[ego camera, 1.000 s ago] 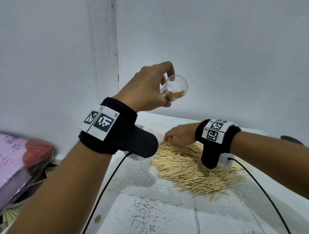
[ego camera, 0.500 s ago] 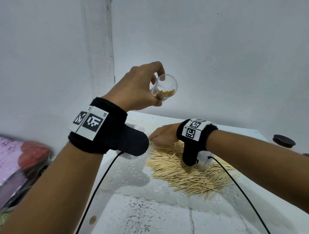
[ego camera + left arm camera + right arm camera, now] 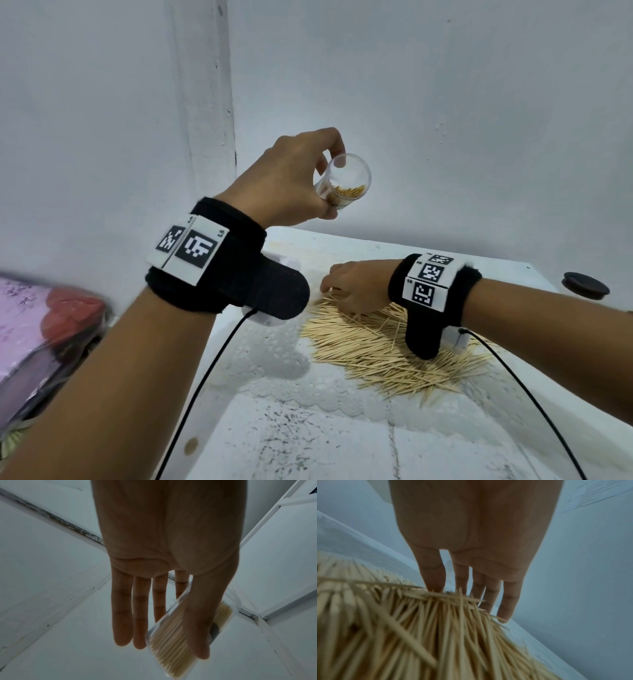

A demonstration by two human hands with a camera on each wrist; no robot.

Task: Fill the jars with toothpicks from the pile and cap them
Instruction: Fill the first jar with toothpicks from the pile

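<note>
My left hand (image 3: 323,181) is raised well above the table and grips a clear jar (image 3: 347,185) between thumb and fingers. The jar is tilted with its open mouth toward me and holds a bundle of toothpicks (image 3: 168,649). A wide pile of toothpicks (image 3: 383,346) lies on the white table (image 3: 308,428). My right hand (image 3: 337,294) is down on the pile's far left edge. In the right wrist view its thumb and fingers (image 3: 503,612) close on several toothpicks (image 3: 453,596) lying crosswise between them.
A dark round lid (image 3: 585,285) lies at the table's far right edge. A pink patterned item with a red shape (image 3: 51,308) sits left of the table. White walls close in behind and to the left. Wrist-camera cables trail over the table's front.
The head view has swung right, bringing the dark lid into sight. My left hand still holds the jar aloft, and my right hand has stayed on the pile's far left edge.
</note>
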